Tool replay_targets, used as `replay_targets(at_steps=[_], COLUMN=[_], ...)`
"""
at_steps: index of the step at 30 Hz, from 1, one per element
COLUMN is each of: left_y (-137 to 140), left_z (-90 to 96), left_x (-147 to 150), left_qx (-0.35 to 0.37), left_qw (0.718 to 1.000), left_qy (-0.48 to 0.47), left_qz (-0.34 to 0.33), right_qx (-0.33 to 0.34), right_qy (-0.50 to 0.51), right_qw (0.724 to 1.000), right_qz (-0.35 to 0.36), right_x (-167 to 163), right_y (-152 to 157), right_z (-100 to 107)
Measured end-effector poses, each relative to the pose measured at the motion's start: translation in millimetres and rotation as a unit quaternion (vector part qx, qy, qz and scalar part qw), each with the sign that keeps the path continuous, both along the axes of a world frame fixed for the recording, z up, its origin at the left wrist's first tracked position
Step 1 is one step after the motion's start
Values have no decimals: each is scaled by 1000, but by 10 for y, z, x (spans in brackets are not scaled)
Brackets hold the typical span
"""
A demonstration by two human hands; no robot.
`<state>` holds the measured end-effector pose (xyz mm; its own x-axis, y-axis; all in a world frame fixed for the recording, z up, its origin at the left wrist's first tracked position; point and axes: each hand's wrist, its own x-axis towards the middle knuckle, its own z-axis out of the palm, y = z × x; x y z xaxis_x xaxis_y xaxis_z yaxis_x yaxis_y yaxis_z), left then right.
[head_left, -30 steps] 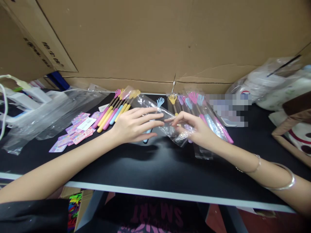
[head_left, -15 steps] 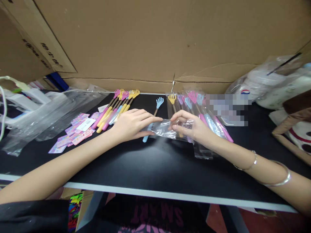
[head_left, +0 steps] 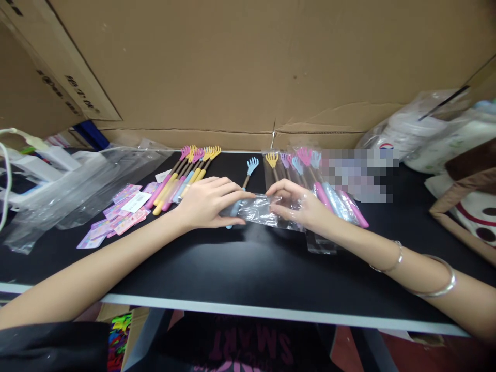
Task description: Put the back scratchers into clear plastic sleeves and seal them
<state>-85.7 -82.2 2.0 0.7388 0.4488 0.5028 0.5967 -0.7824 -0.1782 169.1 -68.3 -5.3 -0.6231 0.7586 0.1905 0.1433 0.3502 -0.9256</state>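
Observation:
A clear plastic bag [head_left: 253,211] stretches between my two hands above the black table. My left hand [head_left: 213,202] has its thumb and fingers closed on the bag's left end. My right hand [head_left: 296,202] pinches its right part between thumb and fingers. Beneath the bag lies a blue back scratcher [head_left: 252,165], its handle partly covered. Left of it, several loose back scratchers [head_left: 189,170] in pink, yellow and blue lie side by side, close to my left hand. Several bagged back scratchers [head_left: 325,194] lie behind and beside my right hand.
Printed cards [head_left: 116,214] are heaped at the left, near large clear plastic bags [head_left: 89,181] and a white object with a cable [head_left: 50,165]. A bagged white cup [head_left: 411,129] and a brown-and-white bag [head_left: 473,191] stand at the right. A cardboard wall [head_left: 232,67] closes the back.
Both hands keep hold of the plastic bag. The bag sits slightly lower and spreads further across the blue handle; the right fingers have closed more tightly. The view has shifted slightly.

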Motion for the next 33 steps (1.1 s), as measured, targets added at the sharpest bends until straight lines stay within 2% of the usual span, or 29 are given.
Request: replay_targets(at_steps=[6, 12, 33], left_y=[-11, -24, -20], left_z=[1, 1, -44], left_x=[6, 10, 14], left_qx=[35, 53, 20], left_qw=[999, 999, 1000], left_qy=[1, 11, -3], left_qz=[-3, -4, -6], right_qx=[26, 30, 18], right_qy=[-26, -25, -25], right_qw=[999, 999, 1000], right_qz=[-17, -3, 6], right_x=[-18, -17, -9], right_y=[-37, -17, -9], right_z=[33, 47, -21])
